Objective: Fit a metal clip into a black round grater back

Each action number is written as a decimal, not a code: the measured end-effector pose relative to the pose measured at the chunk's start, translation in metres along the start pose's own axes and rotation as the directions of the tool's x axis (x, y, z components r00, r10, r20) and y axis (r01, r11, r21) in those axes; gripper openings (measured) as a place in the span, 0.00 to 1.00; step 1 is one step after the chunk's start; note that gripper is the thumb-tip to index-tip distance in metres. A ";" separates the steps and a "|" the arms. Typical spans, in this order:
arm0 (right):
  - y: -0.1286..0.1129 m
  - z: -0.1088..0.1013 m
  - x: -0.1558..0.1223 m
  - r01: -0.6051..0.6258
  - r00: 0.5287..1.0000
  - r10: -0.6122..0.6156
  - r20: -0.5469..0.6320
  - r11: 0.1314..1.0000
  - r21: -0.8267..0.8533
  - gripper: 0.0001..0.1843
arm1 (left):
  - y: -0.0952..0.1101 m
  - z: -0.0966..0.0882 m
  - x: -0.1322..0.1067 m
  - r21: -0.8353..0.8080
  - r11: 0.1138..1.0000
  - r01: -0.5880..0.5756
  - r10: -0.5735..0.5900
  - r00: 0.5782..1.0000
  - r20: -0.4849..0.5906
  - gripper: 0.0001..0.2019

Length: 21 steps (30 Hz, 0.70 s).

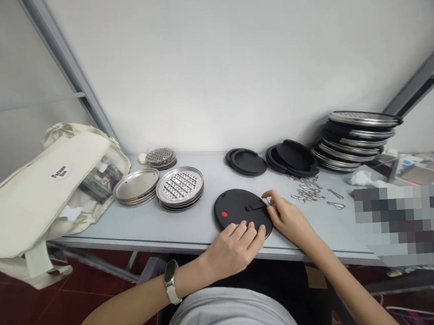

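Observation:
A round black disc (pixel 238 208) with a red dot and a short raised tab lies on the grey table (pixel 140 226) in front of me. My left hand (pixel 234 245) rests on the disc's near edge, fingers flat and pressing it down. My right hand (pixel 287 213) is at the disc's right edge, thumb and forefinger pinched on a small metal clip by the tab. A heap of loose metal clips (pixel 309 190) lies just right of that hand.
Stacks of black discs (pixel 246 161) (pixel 292 159) stand behind. A tall stack of metal-rimmed discs (pixel 355 139) is at the back right. Perforated metal plates (pixel 180 186) and plain metal plates (pixel 136 186) sit left of centre. A cream bag (pixel 46 192) fills the left end.

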State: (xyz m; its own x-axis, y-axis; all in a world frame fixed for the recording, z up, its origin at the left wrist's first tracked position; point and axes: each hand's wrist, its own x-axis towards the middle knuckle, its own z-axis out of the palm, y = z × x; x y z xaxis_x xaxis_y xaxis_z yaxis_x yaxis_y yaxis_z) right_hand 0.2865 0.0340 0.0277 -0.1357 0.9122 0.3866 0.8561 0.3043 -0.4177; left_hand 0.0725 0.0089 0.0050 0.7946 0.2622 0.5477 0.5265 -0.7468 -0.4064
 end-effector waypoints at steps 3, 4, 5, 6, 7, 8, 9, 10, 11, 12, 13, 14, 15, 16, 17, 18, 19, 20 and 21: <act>0.000 -0.001 0.001 -0.005 1.000 0.005 0.015 1.000 0.000 0.12 | 0.000 0.000 0.000 -0.004 1.000 0.004 -0.004 1.000 -0.017 0.18; -0.001 -0.001 0.001 -0.004 1.000 0.004 0.021 1.000 0.005 0.12 | 0.000 0.000 0.000 -0.007 1.000 0.007 -0.007 1.000 -0.026 0.17; -0.001 -0.001 0.001 -0.004 1.000 0.004 0.026 1.000 0.010 0.12 | 0.000 0.000 0.000 -0.011 1.000 0.011 -0.012 0.999 -0.033 0.17; -0.001 -0.001 0.001 -0.004 1.000 0.004 0.028 1.000 0.015 0.12 | 0.000 0.001 0.000 -0.014 1.000 0.016 -0.017 0.999 -0.035 0.17; -0.001 -0.001 0.000 -0.005 1.000 0.005 0.030 1.000 0.019 0.12 | 0.001 0.001 0.000 -0.016 1.000 0.018 -0.019 0.999 -0.032 0.17; -0.001 -0.001 0.000 -0.007 0.999 0.007 0.031 1.000 0.024 0.12 | 0.001 0.001 0.000 -0.015 1.000 0.018 -0.018 1.000 -0.026 0.17; -0.001 -0.001 0.000 -0.009 0.999 0.008 0.032 1.000 0.030 0.12 | 0.001 0.001 0.000 -0.013 1.000 0.016 -0.017 1.000 -0.017 0.18; -0.001 -0.001 0.000 -0.012 0.999 0.011 0.032 0.999 0.036 0.11 | 0.001 0.001 0.000 -0.011 1.000 0.015 -0.015 1.000 -0.006 0.18; -0.001 -0.001 0.000 -0.014 0.999 0.013 0.031 0.999 0.042 0.11 | 0.001 0.002 0.000 -0.008 1.000 0.013 -0.013 1.000 0.002 0.18; -0.001 -0.001 0.000 -0.016 0.999 0.015 0.030 0.999 0.048 0.10 | 0.001 0.001 0.000 -0.006 1.000 0.013 -0.013 1.000 0.008 0.18; -0.001 0.000 0.000 -0.018 0.999 0.016 0.030 0.998 0.055 0.09 | 0.001 0.001 0.000 -0.005 1.000 0.013 -0.013 1.000 0.010 0.18; -0.001 0.000 0.000 -0.018 0.999 0.016 0.032 0.998 0.062 0.08 | 0.001 0.001 0.000 -0.005 1.000 0.013 -0.013 1.000 0.010 0.18; -0.001 0.000 0.000 -0.019 0.999 0.017 0.035 0.997 0.072 0.07 | 0.001 0.001 0.000 -0.004 1.000 0.011 -0.011 1.000 0.007 0.18; -0.001 0.000 0.000 -0.021 0.999 0.018 0.040 0.996 0.082 0.06 | 0.001 0.000 0.000 -0.004 1.000 0.009 -0.009 1.000 0.003 0.18; -0.001 0.000 0.000 -0.024 0.999 0.020 0.045 0.995 0.093 0.05 | 0.000 0.000 0.000 -0.005 1.000 0.008 -0.008 1.000 -0.004 0.18; -0.002 0.000 -0.001 -0.029 0.999 0.024 0.049 0.994 0.103 0.04 | 0.000 0.000 0.001 -0.007 1.000 0.009 -0.009 1.000 -0.013 0.18; -0.002 0.000 -0.001 -0.034 0.998 0.028 0.051 0.993 0.115 0.04 | 0.000 -0.001 0.001 -0.010 1.000 0.012 -0.012 1.000 -0.022 0.18; -0.002 0.000 -0.001 -0.039 0.998 0.033 0.053 0.991 0.128 0.04 | 0.000 -0.001 0.002 -0.014 1.000 0.015 -0.015 0.999 -0.029 0.18; -0.002 0.000 -0.001 -0.044 0.998 0.038 0.048 0.989 0.143 0.05 | 0.000 -0.001 0.002 -0.018 1.000 0.018 -0.018 0.999 -0.036 0.18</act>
State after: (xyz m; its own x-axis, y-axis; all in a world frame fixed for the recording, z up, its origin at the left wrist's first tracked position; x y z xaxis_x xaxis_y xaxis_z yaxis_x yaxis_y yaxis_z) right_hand 0.2844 0.0322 0.0280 -0.1272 0.9351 0.3306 0.7813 0.2998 -0.5474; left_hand 0.0734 0.0090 0.0070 0.7734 0.2535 0.5810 0.5348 -0.7531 -0.3832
